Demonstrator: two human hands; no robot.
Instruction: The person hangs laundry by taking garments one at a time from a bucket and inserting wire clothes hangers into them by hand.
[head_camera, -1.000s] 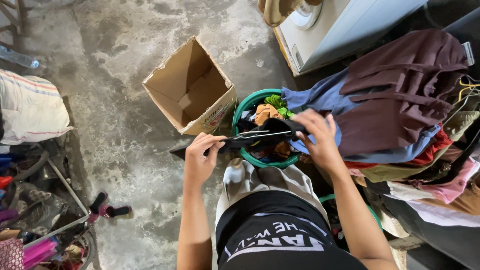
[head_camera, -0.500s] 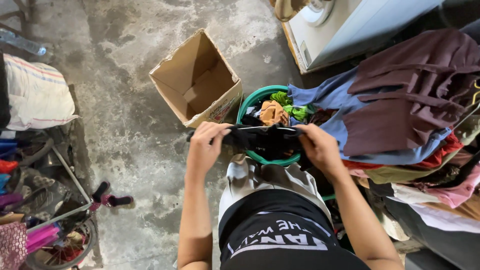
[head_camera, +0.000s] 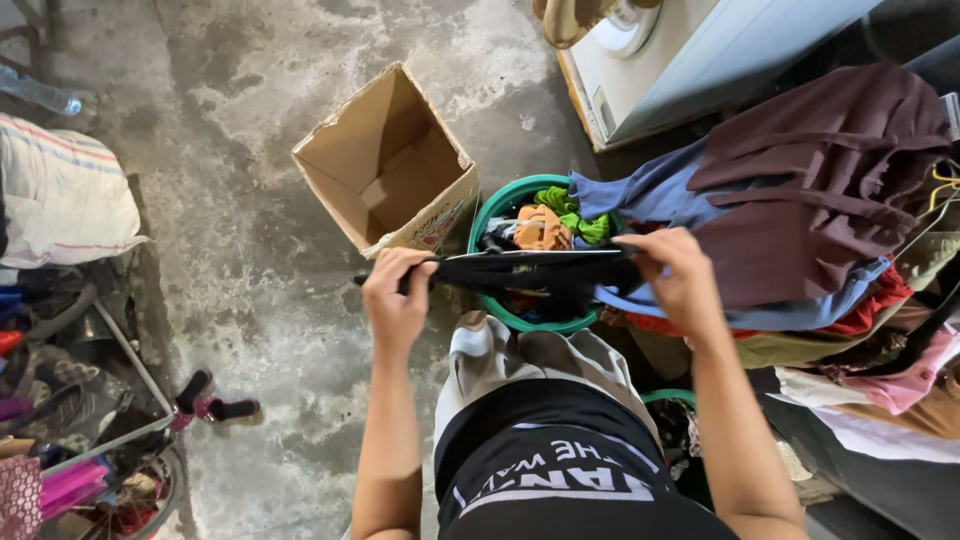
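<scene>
The left hand (head_camera: 397, 295) is clenched on the nine-o'clock end of a black garment (head_camera: 530, 272), and the right hand (head_camera: 680, 280) grips its three-o'clock end. The garment is stretched taut between them, its long axis running from nine to three o'clock, level, with a little slack cloth hanging under its middle. It hangs over a green basket (head_camera: 487, 215) full of mixed clothes. At ten o'clock from the basket, touching its rim, an open cardboard box (head_camera: 385, 165) sits on the concrete floor (head_camera: 250, 290). At three o'clock lies a pile of clothes (head_camera: 820, 190), maroon on top.
</scene>
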